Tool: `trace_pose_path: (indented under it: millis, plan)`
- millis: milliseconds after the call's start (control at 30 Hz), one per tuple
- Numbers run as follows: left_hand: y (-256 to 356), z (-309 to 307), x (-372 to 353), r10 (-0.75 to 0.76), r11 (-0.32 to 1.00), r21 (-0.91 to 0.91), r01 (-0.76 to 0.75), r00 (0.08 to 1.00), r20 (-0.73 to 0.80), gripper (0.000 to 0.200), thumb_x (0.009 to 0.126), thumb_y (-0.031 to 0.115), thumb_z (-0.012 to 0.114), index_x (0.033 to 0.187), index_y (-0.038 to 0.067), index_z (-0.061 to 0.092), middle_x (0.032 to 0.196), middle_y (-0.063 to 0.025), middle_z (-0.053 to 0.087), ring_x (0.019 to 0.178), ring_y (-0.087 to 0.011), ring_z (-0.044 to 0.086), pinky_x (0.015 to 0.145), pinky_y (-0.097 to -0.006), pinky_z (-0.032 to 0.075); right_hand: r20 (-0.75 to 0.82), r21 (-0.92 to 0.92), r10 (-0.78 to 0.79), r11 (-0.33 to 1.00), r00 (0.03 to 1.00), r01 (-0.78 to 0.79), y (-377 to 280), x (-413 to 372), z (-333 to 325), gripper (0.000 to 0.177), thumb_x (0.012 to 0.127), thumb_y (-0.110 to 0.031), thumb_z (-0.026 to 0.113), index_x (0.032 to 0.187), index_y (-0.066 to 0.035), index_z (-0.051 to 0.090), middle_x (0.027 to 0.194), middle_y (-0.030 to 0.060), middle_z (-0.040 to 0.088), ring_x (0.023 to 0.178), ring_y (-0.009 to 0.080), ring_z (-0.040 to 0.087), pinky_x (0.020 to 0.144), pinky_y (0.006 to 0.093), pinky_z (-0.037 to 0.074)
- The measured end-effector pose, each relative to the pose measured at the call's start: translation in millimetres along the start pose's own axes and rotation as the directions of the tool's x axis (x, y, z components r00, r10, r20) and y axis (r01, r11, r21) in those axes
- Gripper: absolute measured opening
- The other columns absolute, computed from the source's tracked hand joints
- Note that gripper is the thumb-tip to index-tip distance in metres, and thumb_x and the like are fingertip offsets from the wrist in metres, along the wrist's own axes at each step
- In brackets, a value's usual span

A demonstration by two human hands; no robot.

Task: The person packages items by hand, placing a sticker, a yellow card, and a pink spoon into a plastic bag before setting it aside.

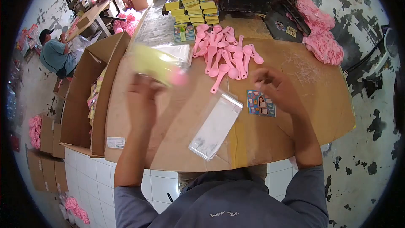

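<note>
My left hand (145, 88) is closed on a clear plastic packet (154, 64), blurred by motion, with something yellow and a pink spoon end showing in it. Above the table my right hand (274, 85) has loosely bent fingers held apart, and I see nothing between them. Just beneath it lies a small blue picture card (260, 103). A pile of pink plastic spoons (225, 52) is spread across the middle of the table. Closer to my body rests a stack of clear plastic bags (216, 126), lying at a slant. Another stack of bags (180, 52) is partly behind the packet.
A tall cardboard box (112, 65) holding packets stands along the table's left edge. Stacks of yellow-edged cards (194, 6) rise at the back. Pink bundles (320, 38) lie at the right rear, near thin plastic scraps (303, 69). A person (57, 52) sits at far left.
</note>
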State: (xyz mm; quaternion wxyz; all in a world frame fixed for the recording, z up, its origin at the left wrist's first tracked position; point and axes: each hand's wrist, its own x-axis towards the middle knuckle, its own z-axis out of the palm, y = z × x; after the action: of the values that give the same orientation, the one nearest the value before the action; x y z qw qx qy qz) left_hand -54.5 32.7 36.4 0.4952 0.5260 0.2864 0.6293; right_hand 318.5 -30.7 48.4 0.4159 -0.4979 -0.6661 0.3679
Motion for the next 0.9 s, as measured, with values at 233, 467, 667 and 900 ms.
trace_pose_path:
  millis: [233, 467, 667, 900]
  plan:
    - [-7, -14, 13, 0.054, 0.998, -0.012, -0.055, 0.995, -0.081, 0.044, 0.107, 0.035, 0.046, 0.138, 0.007, 0.056, 0.127, -0.0096, 0.065, 0.102, -0.0202, 0.065, 0.086, -0.0337, 0.052, 0.075, -0.643, -0.128, 0.752, 0.989, 0.146, 33, -4, -35, 0.040, 0.085, -0.020, 0.076, 0.120, -0.004, 0.068, 0.118, 0.0124, 0.065, 0.107, 0.0274, 0.063, 0.092, 0.0374, 0.049]
    - [-55, 55, -28, -0.154, 0.564, 0.783, -0.262, 0.899, 0.411, 0.031, 0.086, 0.026, 0.081, 0.108, 0.006, 0.073, 0.090, -0.0053, 0.064, 0.073, -0.0146, 0.062, 0.069, -0.0297, 0.051, 0.181, -0.573, 0.132, 0.820, 0.975, -0.005, 29, -6, -31, 0.037, 0.076, -0.014, 0.083, 0.108, -0.002, 0.069, 0.112, 0.0138, 0.062, 0.105, 0.0299, 0.062, 0.091, 0.0399, 0.049]
    - [-66, 55, -28, -0.311, 0.673, 0.735, -0.081, 0.871, 0.380, 0.026, 0.086, 0.017, 0.081, 0.107, 0.004, 0.072, 0.087, -0.0042, 0.063, 0.068, -0.0127, 0.060, 0.065, -0.0293, 0.050, 0.130, -0.455, 0.252, 0.875, 0.959, -0.168, 32, 0, -33, 0.020, 0.080, -0.006, 0.078, 0.098, -0.002, 0.068, 0.097, 0.0114, 0.063, 0.087, 0.0229, 0.063, 0.079, 0.0362, 0.051]
    - [-59, 62, -33, -0.310, 0.738, 0.674, 0.031, 0.903, 0.299, 0.023, 0.085, 0.013, 0.080, 0.104, 0.003, 0.073, 0.082, -0.0034, 0.062, 0.066, -0.0135, 0.059, 0.063, -0.0304, 0.049, 0.218, -0.308, -0.016, 0.947, 0.976, 0.085, 8, -5, -28, 0.015, 0.084, -0.007, 0.074, 0.097, -0.003, 0.068, 0.095, 0.0089, 0.066, 0.090, 0.0206, 0.063, 0.080, 0.0350, 0.050]
